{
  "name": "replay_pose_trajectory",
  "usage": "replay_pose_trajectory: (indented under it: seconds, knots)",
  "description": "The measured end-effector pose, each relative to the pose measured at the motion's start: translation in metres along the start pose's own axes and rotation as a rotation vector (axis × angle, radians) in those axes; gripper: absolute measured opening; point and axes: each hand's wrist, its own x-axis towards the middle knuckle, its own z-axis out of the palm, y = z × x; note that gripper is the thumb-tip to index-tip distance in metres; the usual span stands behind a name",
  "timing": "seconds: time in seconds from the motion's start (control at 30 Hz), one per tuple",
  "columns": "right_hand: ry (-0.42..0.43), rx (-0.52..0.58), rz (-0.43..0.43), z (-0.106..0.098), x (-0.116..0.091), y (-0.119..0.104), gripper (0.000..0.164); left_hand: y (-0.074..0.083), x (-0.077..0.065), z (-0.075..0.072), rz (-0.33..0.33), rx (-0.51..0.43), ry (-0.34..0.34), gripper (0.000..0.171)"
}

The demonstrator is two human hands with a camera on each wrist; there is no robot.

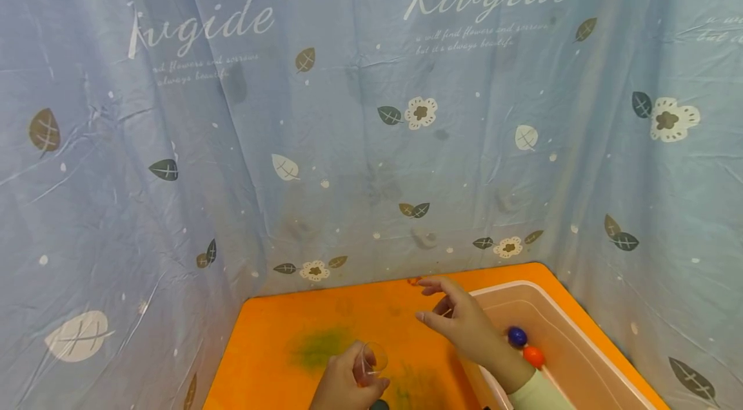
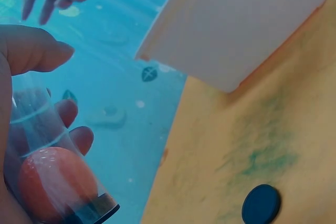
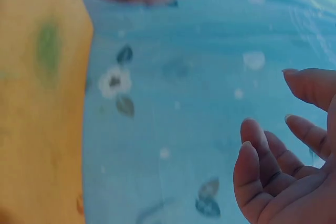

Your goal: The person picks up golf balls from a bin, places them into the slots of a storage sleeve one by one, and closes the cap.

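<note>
My left hand (image 1: 342, 381) grips a clear plastic tube (image 1: 374, 358) with its fingers and thumb wrapped round it. A reddish-orange ball (image 2: 56, 182) sits inside the tube, close to the black band (image 2: 102, 209) at its end. On the orange table below lies a dark round disc (image 2: 261, 204), only partly visible at the bottom of the head view. My right hand (image 1: 464, 323) is raised beside the tub's near-left rim, its fingers loosely bent and nothing between them. In the right wrist view the right hand (image 3: 289, 177) shows a bare palm and relaxed fingers.
A pale pink tub (image 1: 571, 326) stands on the right of the orange table (image 1: 278, 326); a blue ball (image 1: 516, 336) and an orange ball (image 1: 533, 356) lie in it. Green stains mark the tabletop. A patterned blue curtain (image 1: 360, 139) surrounds the table's back and sides.
</note>
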Motion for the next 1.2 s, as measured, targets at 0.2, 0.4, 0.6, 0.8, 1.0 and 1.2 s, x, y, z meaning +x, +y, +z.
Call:
replay_pose_trajectory:
  seconds: [0.2,0.4,0.6,0.8,1.0,1.2]
  knots:
    - [0.091,-0.052,0.095,-0.037,0.006,0.018,0.051,-0.002,0.000,0.000,-0.036,-0.041,-0.028,0.025]
    - [0.158,-0.105,0.103,-0.065,0.005,0.042,0.053,-0.003,0.000,-0.001,-0.029,-0.045,-0.029,0.023]
    - [0.213,-0.157,0.157,-0.082,0.003,0.070,0.062,-0.004,0.001,-0.001,-0.023,-0.050,-0.030,0.023]
    - [0.219,-0.142,0.243,-0.092,-0.001,0.093,0.070,-0.005,0.001,-0.001,-0.021,-0.052,-0.038,0.027]
    - [0.232,-0.220,0.258,-0.098,-0.006,0.113,0.069,-0.005,0.001,-0.001,-0.050,-0.061,-0.041,0.029]
    - [0.194,-0.194,0.321,-0.104,-0.006,0.127,0.080,-0.007,0.004,-0.002,-0.032,-0.028,-0.019,0.023]
